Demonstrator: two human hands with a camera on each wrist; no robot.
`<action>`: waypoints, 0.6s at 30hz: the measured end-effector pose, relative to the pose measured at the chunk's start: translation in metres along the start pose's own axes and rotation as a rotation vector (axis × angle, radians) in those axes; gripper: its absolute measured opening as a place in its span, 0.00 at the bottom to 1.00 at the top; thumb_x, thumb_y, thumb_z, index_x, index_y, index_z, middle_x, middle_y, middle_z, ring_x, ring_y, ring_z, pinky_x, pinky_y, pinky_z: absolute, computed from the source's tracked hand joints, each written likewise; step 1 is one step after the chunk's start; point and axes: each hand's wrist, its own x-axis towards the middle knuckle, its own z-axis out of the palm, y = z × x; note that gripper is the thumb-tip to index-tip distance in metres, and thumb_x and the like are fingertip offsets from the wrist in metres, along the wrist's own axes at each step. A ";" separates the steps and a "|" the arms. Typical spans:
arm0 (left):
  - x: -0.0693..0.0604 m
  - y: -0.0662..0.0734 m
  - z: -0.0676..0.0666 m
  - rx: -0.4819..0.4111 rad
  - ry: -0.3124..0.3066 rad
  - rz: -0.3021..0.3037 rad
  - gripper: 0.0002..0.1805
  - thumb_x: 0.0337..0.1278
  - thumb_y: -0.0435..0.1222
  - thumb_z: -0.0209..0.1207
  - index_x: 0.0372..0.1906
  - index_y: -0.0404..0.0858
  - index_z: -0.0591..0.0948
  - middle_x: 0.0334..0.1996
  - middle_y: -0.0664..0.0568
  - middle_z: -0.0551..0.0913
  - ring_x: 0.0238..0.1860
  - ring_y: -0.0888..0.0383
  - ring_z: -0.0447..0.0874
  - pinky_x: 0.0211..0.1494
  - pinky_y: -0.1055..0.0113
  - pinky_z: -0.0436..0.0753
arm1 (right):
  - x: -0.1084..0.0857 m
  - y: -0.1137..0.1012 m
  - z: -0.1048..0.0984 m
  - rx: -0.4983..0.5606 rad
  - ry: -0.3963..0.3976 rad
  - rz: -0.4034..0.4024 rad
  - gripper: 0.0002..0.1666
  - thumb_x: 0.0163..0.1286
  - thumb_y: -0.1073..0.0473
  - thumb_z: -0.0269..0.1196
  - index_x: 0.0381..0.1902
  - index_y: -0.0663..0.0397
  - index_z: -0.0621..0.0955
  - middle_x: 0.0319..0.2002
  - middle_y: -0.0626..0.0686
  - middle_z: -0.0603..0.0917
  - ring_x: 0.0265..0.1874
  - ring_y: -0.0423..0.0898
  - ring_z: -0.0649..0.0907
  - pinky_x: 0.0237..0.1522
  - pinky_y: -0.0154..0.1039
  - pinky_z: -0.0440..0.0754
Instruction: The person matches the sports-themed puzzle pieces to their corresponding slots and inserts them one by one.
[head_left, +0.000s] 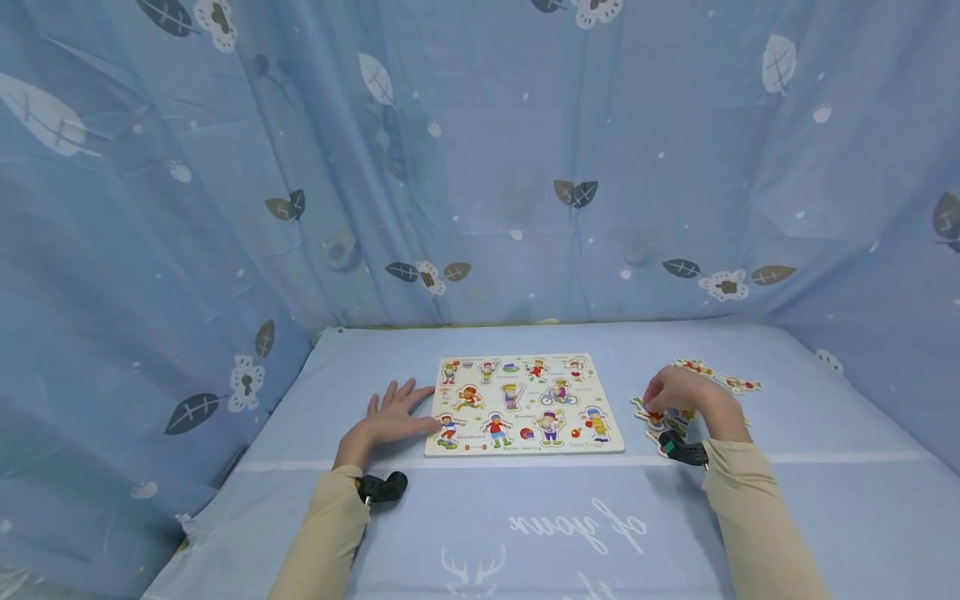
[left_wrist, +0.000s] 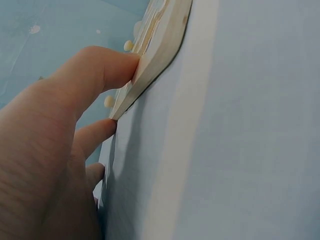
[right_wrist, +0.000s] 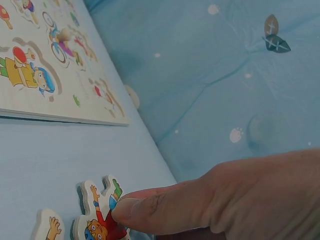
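A wooden peg puzzle board (head_left: 588,396) with printed sporting figures lies flat on the table. My left hand (head_left: 387,419) is at its left side, fingers spread. In the left wrist view, the thumb rests on the edge of the board (left_wrist: 167,42) and another fingertip touches its corner. To the right of the board, my right hand (head_left: 688,396) is over a loose group of figure-shaped pieces. Its thumb and fingers pinch a puzzle piece (right_wrist: 102,220) showing a child in a red shirt; the far fingers are mostly hidden behind the thumb.
More loose puzzle pieces (head_left: 738,383) lie beyond and beside the right hand, some overlapping. Another piece (right_wrist: 50,227) is close by the pinched one. A pale blue cloth (head_left: 465,508) covers the table, and a patterned curtain (head_left: 480,167) hangs behind and at the sides.
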 end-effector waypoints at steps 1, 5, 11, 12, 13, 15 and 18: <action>0.000 0.000 0.000 -0.001 0.001 0.000 0.48 0.52 0.63 0.59 0.77 0.47 0.61 0.79 0.39 0.46 0.78 0.35 0.32 0.74 0.33 0.35 | 0.001 0.001 -0.001 -0.002 -0.002 0.000 0.07 0.66 0.59 0.64 0.39 0.56 0.84 0.34 0.52 0.83 0.34 0.49 0.78 0.39 0.44 0.77; 0.000 0.000 0.000 -0.010 0.006 0.004 0.48 0.52 0.62 0.60 0.77 0.48 0.61 0.79 0.39 0.46 0.78 0.35 0.32 0.74 0.33 0.34 | 0.003 0.001 -0.001 -0.007 -0.003 -0.003 0.09 0.67 0.59 0.63 0.41 0.57 0.85 0.34 0.52 0.83 0.35 0.49 0.78 0.38 0.43 0.78; 0.003 -0.002 0.001 0.005 -0.006 0.011 0.48 0.54 0.62 0.58 0.78 0.49 0.59 0.80 0.40 0.44 0.78 0.36 0.29 0.74 0.34 0.33 | 0.002 0.000 -0.002 -0.005 0.015 -0.007 0.12 0.68 0.57 0.62 0.43 0.59 0.84 0.35 0.53 0.82 0.35 0.49 0.78 0.37 0.43 0.78; 0.003 -0.002 0.001 0.009 -0.011 0.007 0.48 0.54 0.62 0.57 0.78 0.50 0.58 0.80 0.41 0.43 0.78 0.37 0.29 0.74 0.35 0.32 | 0.002 -0.001 -0.002 -0.005 0.018 -0.009 0.12 0.68 0.57 0.62 0.43 0.59 0.84 0.35 0.53 0.82 0.35 0.49 0.77 0.37 0.42 0.77; 0.003 -0.002 0.001 0.007 -0.011 0.008 0.48 0.54 0.62 0.57 0.78 0.50 0.59 0.80 0.41 0.43 0.78 0.37 0.29 0.74 0.35 0.32 | 0.001 -0.001 -0.002 -0.005 0.019 -0.012 0.12 0.68 0.57 0.62 0.43 0.59 0.84 0.34 0.53 0.82 0.35 0.49 0.77 0.37 0.42 0.77; 0.002 -0.002 0.001 0.002 -0.001 0.015 0.48 0.53 0.62 0.58 0.77 0.48 0.60 0.79 0.40 0.45 0.78 0.36 0.30 0.74 0.34 0.33 | 0.000 -0.003 -0.002 -0.004 0.021 -0.021 0.11 0.69 0.57 0.61 0.42 0.59 0.84 0.34 0.53 0.81 0.34 0.49 0.77 0.36 0.41 0.76; 0.002 -0.002 0.002 0.000 0.012 0.015 0.48 0.52 0.62 0.59 0.77 0.48 0.61 0.79 0.39 0.46 0.78 0.35 0.32 0.74 0.33 0.34 | 0.001 -0.004 -0.002 0.000 0.025 -0.028 0.11 0.69 0.57 0.61 0.41 0.58 0.83 0.33 0.52 0.80 0.34 0.48 0.76 0.35 0.41 0.74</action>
